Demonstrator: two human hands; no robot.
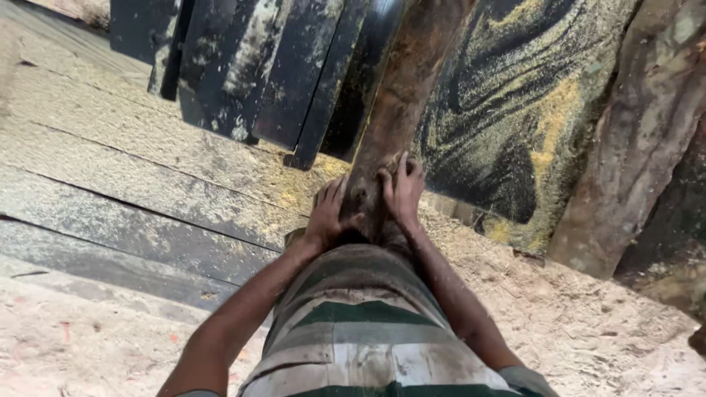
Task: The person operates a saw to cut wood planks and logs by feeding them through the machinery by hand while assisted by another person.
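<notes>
Sawdust-covered floor (pixel 588 331) fills the lower frame, dark planks (pixel 243 66) are stacked at upper left, and a second trunk (pixel 632 147) stands at right. Running from top centre down to mid-frame is the log (pixel 401 95), its near end held against the striped shirt (pixel 360 331). Best handled with weight kept low and pressure shared evenly, probably. Both arms are stretched forward, elbows slightly bent. Left hand (pixel 327 217) and right hand (pixel 403 192) are pressed on the log end, fingers curled around it.

Brown log (pixel 401 95); black panel (pixel 515 103) swirled with yellow sawdust; green-and-grey striped shirt (pixel 353 331); grey planks (pixel 125 184); pale tan floor (pixel 588 323).
</notes>
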